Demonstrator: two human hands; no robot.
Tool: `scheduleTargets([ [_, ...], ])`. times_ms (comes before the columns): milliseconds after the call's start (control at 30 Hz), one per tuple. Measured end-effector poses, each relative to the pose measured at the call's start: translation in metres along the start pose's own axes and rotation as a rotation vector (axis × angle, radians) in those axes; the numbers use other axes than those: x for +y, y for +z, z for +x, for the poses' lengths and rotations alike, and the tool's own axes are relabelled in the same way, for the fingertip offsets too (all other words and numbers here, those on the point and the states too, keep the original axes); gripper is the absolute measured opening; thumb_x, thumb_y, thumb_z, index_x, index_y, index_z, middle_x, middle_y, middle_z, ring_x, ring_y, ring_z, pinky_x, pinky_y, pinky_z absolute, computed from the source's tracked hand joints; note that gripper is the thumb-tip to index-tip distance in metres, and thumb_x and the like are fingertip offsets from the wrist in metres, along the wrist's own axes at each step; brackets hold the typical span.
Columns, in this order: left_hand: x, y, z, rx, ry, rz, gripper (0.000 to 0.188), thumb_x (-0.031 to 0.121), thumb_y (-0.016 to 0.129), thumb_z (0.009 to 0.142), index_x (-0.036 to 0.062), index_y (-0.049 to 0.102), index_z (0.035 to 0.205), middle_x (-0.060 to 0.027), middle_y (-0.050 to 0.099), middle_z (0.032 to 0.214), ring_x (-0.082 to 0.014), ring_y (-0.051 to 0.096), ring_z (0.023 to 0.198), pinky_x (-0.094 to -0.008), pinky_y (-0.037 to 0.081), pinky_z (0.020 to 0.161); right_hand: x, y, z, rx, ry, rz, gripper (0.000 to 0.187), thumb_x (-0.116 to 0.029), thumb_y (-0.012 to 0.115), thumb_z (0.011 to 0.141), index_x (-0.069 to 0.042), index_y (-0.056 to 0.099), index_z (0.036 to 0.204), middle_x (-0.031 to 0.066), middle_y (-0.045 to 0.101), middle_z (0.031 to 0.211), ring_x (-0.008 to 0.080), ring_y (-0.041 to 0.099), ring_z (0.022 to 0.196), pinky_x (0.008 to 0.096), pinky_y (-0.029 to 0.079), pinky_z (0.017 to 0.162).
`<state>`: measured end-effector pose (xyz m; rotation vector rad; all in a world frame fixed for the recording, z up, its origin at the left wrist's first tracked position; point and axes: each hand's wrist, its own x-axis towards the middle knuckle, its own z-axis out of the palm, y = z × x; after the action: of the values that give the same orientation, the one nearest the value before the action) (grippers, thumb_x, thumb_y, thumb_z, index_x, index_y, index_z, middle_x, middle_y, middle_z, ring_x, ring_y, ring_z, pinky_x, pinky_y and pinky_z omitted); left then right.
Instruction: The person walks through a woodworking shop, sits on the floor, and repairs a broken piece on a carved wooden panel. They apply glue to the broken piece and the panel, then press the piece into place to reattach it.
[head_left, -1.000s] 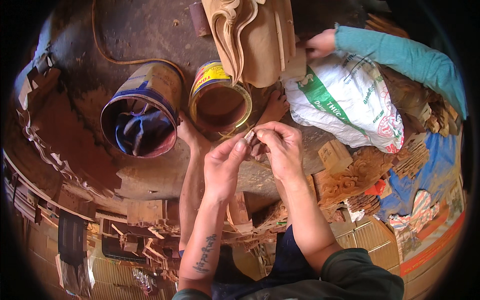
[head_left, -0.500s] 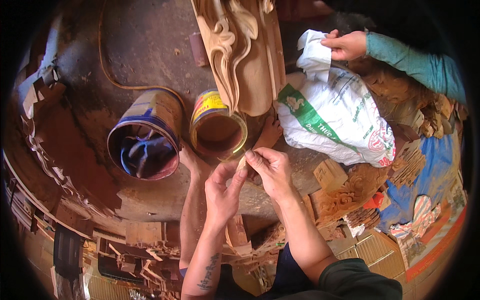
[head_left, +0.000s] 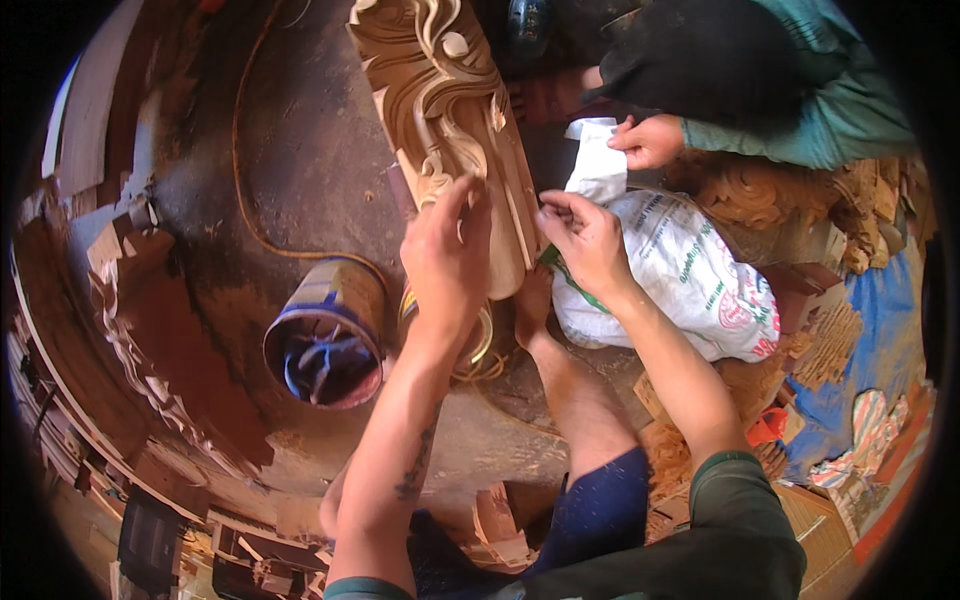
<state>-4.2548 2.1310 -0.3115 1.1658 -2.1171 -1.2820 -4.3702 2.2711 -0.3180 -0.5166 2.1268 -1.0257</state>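
Between the bare left hand (head_left: 445,260) and the bare right hand (head_left: 588,242) shows the near end of a long, pale-brown carved wooden panel (head_left: 455,115), its scrollwork stretching ahead of both. The left, loosely curled, overlaps the panel; the right, fingers bent, is just beside its right edge. Whether either grips anything, I cannot tell.

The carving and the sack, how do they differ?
The carving is tan, the sack white with green and red print. The carving is long and narrow, the sack broad and bulging. The carving has scrolls, the sack creases. Both are partly hidden: the carving by the left hand, the sack by the right hand.
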Motion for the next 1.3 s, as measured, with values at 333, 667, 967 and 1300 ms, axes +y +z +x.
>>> scheduleTargets([
  [333,-0.053,0.087,0.058,0.111,0.449,0.472,0.029,0.017,0.074,0.078,0.0098,0.070,0.106,-0.0006,0.066,0.088,-0.0207,0.059,0.094,-0.0420,0.036,0.092,0.057,0.029,0.097,0.142,-0.376,0.137,0.023,-0.004,0.067,0.084,0.001,0.064,0.107,0.0142,0.067,0.100,0.0258,0.067,0.086,0.0325,0.054,0.076],
  [667,-0.047,0.086,0.059,0.055,0.419,0.497,0.030,0.011,0.074,0.075,0.0072,0.070,0.104,-0.0039,0.063,0.084,-0.0238,0.059,0.092,-0.0414,0.040,0.089,0.073,0.029,0.136,0.152,-0.978,-0.098,0.054,-0.004,0.073,0.072,0.002,0.058,0.124,0.0153,0.061,0.104,0.0310,0.063,0.091,0.0369,0.056,0.079],
  [967,-0.034,0.096,0.058,0.072,0.271,0.500,0.023,0.007,0.071,0.073,0.0059,0.069,0.095,-0.0064,0.063,0.082,-0.0265,0.058,0.086,-0.0391,0.042,0.085,0.078,0.047,0.134,0.290,-0.986,-0.040,0.047,-0.008,0.074,0.070,0.003,0.063,0.114,0.0149,0.062,0.099,0.0304,0.063,0.087,0.0372,0.055,0.076],
  [1300,-0.033,0.083,0.062,0.012,0.159,0.352,0.017,0.011,0.071,0.083,0.0052,0.073,0.098,-0.0067,0.071,0.090,-0.0209,0.064,0.093,-0.0352,0.040,0.092,0.082,0.053,0.137,0.328,-0.968,0.085,0.038,-0.008,0.075,0.071,0.002,0.066,0.106,0.0133,0.063,0.095,0.0289,0.063,0.080,0.0368,0.054,0.072],
])
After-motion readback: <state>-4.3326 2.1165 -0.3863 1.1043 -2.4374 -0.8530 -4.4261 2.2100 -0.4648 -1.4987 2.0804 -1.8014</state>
